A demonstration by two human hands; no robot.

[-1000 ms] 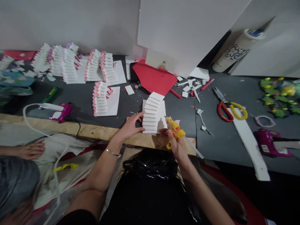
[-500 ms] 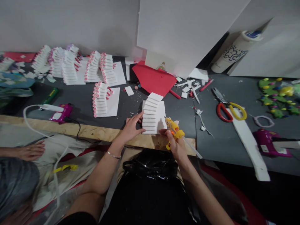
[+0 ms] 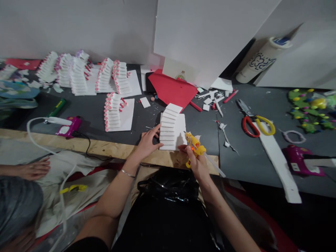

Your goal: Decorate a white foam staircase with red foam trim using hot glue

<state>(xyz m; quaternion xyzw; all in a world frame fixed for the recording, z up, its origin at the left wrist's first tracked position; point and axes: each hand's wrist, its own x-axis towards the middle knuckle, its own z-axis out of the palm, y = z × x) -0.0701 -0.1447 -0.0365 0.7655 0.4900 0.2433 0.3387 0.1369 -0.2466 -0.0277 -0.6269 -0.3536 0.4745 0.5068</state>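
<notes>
A white model staircase (image 3: 168, 126) of stacked foam strips curves up along the left part of a white board (image 3: 180, 127) at the table's front edge. My left hand (image 3: 147, 142) grips its left side, the thumb at the near corner and the fingers farther up the edge. In my right hand (image 3: 197, 162) is a yellow hot glue gun (image 3: 193, 141), its handle wrapped by the fingers. A small orange light glows on the gun, and a clear glue stick (image 3: 215, 165) sticks out of its back. The nozzle points away from me, over the board's right side.
Several similar staircases with pink edges (image 3: 112, 112) stand at left. Behind lie red sheet (image 3: 172, 89) and white foam scraps (image 3: 207, 101). Scissors (image 3: 256, 124) rest on a white strip (image 3: 280, 168) at right, near a purple power socket (image 3: 301, 159). Another person's hand (image 3: 36, 168) is at far left.
</notes>
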